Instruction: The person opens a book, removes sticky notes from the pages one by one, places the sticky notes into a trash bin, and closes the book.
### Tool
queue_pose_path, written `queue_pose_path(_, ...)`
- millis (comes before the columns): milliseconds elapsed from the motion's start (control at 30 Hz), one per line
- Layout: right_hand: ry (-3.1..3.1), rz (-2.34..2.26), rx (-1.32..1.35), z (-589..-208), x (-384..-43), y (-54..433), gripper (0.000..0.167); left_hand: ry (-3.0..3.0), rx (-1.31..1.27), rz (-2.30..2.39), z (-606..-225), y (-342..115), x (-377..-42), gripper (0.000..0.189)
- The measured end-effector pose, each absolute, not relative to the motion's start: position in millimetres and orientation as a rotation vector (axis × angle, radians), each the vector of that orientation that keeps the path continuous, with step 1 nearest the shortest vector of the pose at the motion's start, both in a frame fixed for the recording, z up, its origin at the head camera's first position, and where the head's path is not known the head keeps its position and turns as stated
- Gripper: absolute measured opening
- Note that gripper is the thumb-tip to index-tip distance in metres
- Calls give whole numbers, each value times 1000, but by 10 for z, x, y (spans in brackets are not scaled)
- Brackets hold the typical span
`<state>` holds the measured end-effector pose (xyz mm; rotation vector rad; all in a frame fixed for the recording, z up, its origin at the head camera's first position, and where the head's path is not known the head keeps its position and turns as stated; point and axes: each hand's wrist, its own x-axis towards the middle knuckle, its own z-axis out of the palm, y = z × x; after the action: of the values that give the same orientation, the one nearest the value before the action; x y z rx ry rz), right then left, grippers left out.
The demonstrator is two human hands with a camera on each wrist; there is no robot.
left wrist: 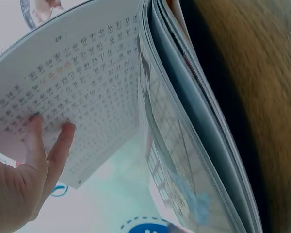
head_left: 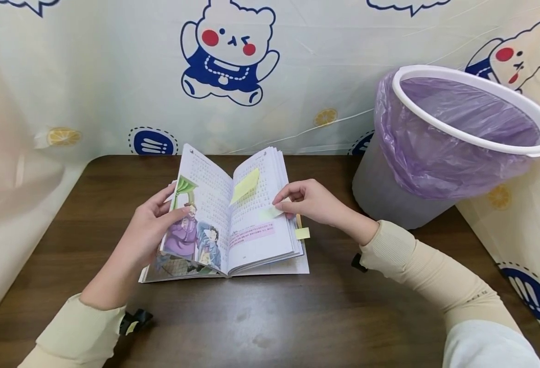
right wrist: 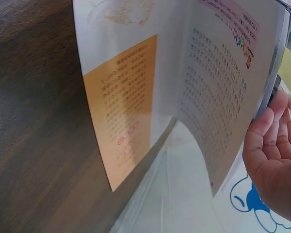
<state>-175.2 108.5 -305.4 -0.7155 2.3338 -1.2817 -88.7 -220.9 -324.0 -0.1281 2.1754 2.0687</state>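
Observation:
An illustrated book (head_left: pixel 251 250) lies open on the brown table, its pages raised in a V. My left hand (head_left: pixel 147 230) holds the raised left pages, thumb on the picture side; the left wrist view shows two fingers (left wrist: pixel 63 141) against their back. At the right page's edge, my right hand (head_left: pixel 315 203) pinches a pale sticky note (head_left: pixel 270 212) between thumb and index finger. Higher on that page is a yellow sticky note (head_left: pixel 245 185). Another yellow tab (head_left: pixel 302 233) sticks out of the book's right side. The right wrist view hides the pinched note's full shape.
At the back right stands a white bin (head_left: pixel 380 197) lined with a purple plastic bag (head_left: pixel 417 158). A bear-printed sheet (head_left: pixel 113 76) hangs behind the table and at its sides. Bare brown tabletop (head_left: pixel 261 322) lies in front of the book.

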Motion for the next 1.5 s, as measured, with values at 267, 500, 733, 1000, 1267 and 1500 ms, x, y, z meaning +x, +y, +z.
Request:
queue_pose_path(267, 2336, -1067, -867, -3158, -1828, 1165, 17, 2286, -9, 1856, -3260, -2414, -900, 84)
queue_pose_path(500, 2334, -987, -870, -3236, -1830, 1176, 18, 2585, 80, 1234, -3292, -2620, -911, 95)
queue_pose_path(733, 2321, -914, -822, -3344, -1819, 1169, 20, 2716, 193, 839, -3421, -2619, -873, 85)
queue_pose_path(1000, 2305, -900, -798, -3430, -1793, 1180, 22, 2810, 265, 570, -3416, -2282, -782, 67)
queue_pose_path(1267, 2304, -875, -781, -3510, -1792, 1176, 10, 2704, 571, 646, -3390, -1778, -799, 61)
queue_pose_path(1500, 2257, -905, -742, -3623, -1795, 1219, 3, 2676, 607, 605, -3533, -1624, -874, 66)
